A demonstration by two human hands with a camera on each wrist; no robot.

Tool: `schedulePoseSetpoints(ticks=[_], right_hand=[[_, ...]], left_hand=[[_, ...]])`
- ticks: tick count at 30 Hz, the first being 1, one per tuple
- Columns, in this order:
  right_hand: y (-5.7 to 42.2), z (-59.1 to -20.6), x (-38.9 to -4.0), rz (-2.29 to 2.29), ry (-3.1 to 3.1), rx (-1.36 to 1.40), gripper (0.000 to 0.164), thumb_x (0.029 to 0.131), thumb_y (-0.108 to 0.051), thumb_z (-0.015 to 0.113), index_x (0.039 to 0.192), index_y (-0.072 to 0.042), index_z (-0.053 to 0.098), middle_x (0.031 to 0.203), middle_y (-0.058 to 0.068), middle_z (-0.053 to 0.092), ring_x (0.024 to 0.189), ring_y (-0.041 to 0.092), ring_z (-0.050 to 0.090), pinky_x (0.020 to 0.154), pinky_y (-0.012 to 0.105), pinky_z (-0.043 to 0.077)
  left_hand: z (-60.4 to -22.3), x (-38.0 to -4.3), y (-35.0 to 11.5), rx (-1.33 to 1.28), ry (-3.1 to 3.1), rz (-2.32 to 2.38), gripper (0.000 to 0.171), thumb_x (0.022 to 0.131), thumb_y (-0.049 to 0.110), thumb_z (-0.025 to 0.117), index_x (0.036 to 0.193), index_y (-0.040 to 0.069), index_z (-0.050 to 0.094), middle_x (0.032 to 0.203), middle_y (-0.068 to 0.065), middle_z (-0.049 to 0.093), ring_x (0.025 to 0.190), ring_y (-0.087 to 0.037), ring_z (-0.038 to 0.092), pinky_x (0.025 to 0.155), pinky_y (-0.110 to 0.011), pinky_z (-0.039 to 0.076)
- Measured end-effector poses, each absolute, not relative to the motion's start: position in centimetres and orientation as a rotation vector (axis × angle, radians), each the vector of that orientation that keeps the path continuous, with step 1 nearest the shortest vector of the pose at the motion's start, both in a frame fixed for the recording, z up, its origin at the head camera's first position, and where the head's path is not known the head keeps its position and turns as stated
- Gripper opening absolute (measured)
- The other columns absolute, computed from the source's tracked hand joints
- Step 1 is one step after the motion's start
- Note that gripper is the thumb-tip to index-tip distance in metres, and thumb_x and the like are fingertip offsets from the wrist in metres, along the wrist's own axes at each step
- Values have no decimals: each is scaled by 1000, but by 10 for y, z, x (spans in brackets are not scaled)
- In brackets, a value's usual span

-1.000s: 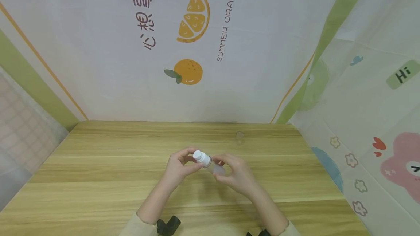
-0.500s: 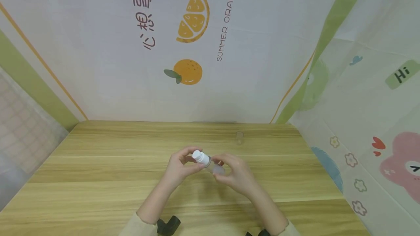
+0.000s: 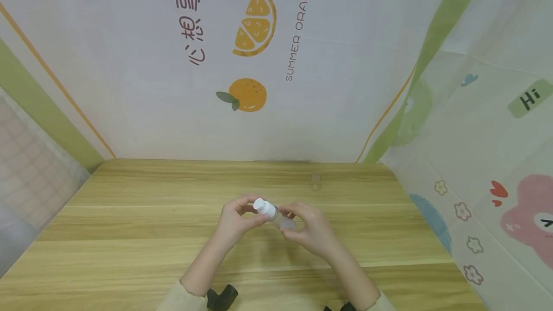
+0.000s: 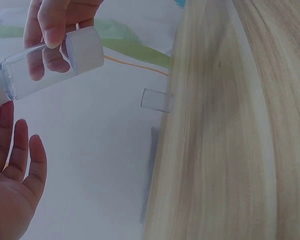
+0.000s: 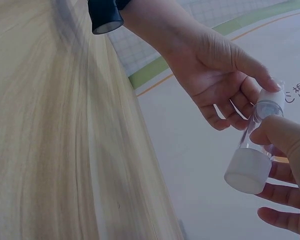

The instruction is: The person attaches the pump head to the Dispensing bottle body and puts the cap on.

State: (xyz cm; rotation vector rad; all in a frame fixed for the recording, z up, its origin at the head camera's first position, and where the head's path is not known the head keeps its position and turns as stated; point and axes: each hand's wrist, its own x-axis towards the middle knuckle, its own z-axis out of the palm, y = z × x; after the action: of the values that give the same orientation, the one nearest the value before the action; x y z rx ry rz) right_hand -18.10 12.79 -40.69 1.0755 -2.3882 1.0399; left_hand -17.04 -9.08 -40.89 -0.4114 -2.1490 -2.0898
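Note:
A small clear bottle with a white pump top (image 3: 269,209) and a white base (image 5: 248,171) is held in the air above the table, tilted with its top toward the left. My left hand (image 3: 234,219) pinches the white top between thumb and fingers. Around the clear body (image 4: 40,72), near the base, my right hand (image 3: 309,229) grips with thumb and fingers. In the right wrist view, its lower fingers stand away from the bottle. Further back on the table, to the right, stands a clear cap (image 3: 316,182), which the left wrist view also shows.
The wood-grain table (image 3: 151,215) reaches to a white printed cloth (image 3: 194,119) at its back. More printed cloth (image 3: 453,157) hangs along the right side. Black wrist mounts (image 3: 222,297) sit at the cuffs.
Almost nothing differs. Both hands keep their hold on the bottle in the same place, with at most a tiny shift of the left fingers.

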Motion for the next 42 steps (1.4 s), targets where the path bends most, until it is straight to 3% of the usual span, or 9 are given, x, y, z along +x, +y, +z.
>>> schedulePoseSetpoints(ticks=[10, 21, 28, 36, 42], right_hand=[[128, -408, -182, 1054, -2385, 1078, 40, 73, -8, 81, 111, -14, 67, 104, -9, 65, 89, 8, 60, 73, 28, 53], [129, -408, -182, 1040, -2382, 1091, 41, 73, -9, 81, 111, -12, 67, 103, 0, 67, 89, 9, 60, 74, 29, 53], [128, -409, -182, 1036, -2373, 1096, 41, 73, -8, 81, 111, -13, 67, 102, -4, 67, 88, 9, 61, 73, 35, 54], [128, -409, -182, 1033, -2369, 1093, 40, 73, -9, 81, 110, -10, 67, 102, 0, 68, 88, 10, 61, 73, 32, 54], [128, -408, -182, 1043, -2385, 1082, 39, 74, -10, 80, 111, -9, 67, 103, 2, 68, 89, 10, 60, 73, 28, 53]], left_hand=[[-408, -170, -92, -497, -2138, -2085, 29, 77, 3, 78, 105, 2, 68, 111, -12, 62, 95, -41, 55, 68, -33, 55], [-409, -171, -93, -612, -2146, -2042, 31, 80, 2, 75, 109, 0, 66, 115, -17, 60, 95, -33, 55, 72, -34, 54], [-409, -171, -94, -660, -2134, -2026, 31, 80, 1, 74, 110, -1, 65, 115, -19, 61, 94, -29, 55, 74, -35, 53], [-410, -171, -94, -660, -2121, -2046, 33, 81, 1, 73, 112, 0, 65, 117, -23, 58, 94, -31, 55, 73, -34, 53], [-409, -170, -92, -555, -2145, -2076, 37, 79, 4, 76, 115, 3, 65, 116, -16, 60, 94, -37, 55, 70, -33, 55]])
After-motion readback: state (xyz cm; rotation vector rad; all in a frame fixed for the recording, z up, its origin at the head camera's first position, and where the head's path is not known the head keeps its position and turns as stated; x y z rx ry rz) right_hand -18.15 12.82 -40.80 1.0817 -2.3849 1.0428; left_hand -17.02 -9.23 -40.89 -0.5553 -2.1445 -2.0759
